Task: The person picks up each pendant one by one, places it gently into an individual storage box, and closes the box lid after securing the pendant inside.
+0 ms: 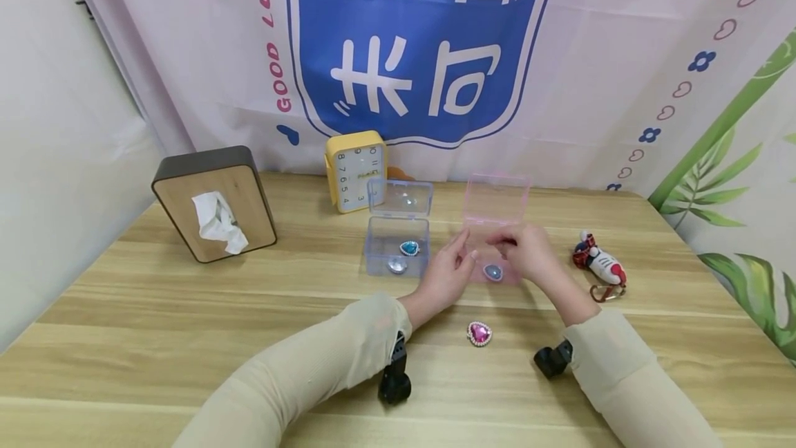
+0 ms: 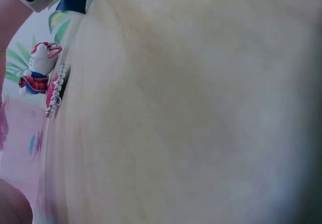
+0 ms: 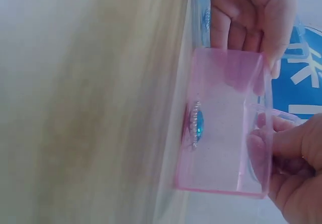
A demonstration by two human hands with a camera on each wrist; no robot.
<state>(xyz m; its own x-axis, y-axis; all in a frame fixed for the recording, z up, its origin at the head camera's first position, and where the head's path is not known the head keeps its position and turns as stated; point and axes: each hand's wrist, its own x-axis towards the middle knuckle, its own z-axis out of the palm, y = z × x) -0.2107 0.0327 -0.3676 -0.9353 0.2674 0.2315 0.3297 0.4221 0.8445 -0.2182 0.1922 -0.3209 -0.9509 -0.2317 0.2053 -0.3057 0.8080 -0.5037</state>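
Note:
A pink clear plastic box stands on the table with its lid raised. Near its front wall lies a blue gem with a beaded rim. My left hand holds the box's left side, thumb by the rim and fingers along the outer wall. My right hand reaches over the right side, its bent fingertips inside the opening; nothing shows between them. To the left is a blue clear box, lid up, with a teal gem and a pale gem. A pink heart gem lies in front.
A yellow clock stands behind the blue box. Farther left is a wood-faced tissue box. A plush keychain lies right of my right hand. A printed cloth hangs behind the wooden table.

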